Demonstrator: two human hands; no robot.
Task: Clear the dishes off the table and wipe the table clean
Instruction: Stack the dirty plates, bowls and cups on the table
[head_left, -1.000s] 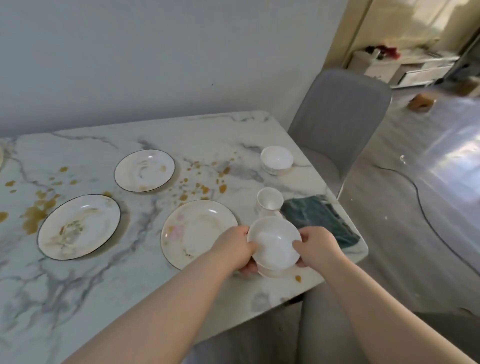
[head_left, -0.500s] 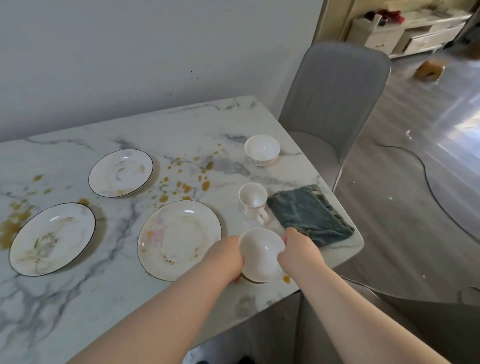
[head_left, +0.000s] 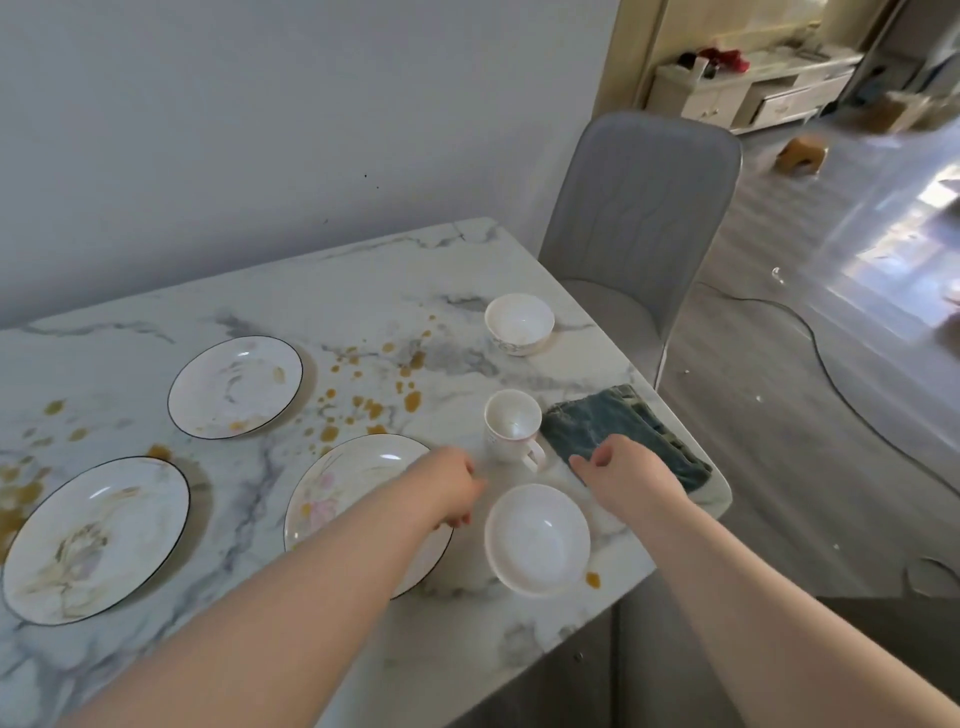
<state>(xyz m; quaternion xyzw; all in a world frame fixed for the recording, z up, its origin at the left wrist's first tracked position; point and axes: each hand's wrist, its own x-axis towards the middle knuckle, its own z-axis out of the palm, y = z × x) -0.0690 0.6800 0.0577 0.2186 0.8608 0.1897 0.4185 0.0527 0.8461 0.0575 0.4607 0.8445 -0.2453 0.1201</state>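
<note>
A white bowl (head_left: 537, 538) sits on the marble table (head_left: 363, 280) near its front edge, free of both hands. My left hand (head_left: 448, 488) hovers just left of it, over the rim of a floral plate (head_left: 345, 488), fingers loosely curled and holding nothing. My right hand (head_left: 626, 475) is above and right of the bowl, over the near end of a folded dark teal cloth (head_left: 618, 415), and holds nothing. A white mug (head_left: 510, 423) stands between the hands. A second bowl (head_left: 519, 323) sits farther back. Two black-rimmed plates (head_left: 236, 384) (head_left: 96, 535) lie to the left.
Orange sauce spots (head_left: 363, 405) dot the table's middle and left side, and one spot (head_left: 593, 579) lies beside the near bowl. A grey chair (head_left: 644, 208) stands at the table's right end. A cable (head_left: 831, 374) runs across the wooden floor.
Both hands have let go of the white bowl, which now rests on the table. The left hand drew back to the left; the right hand moved up over the cloth.
</note>
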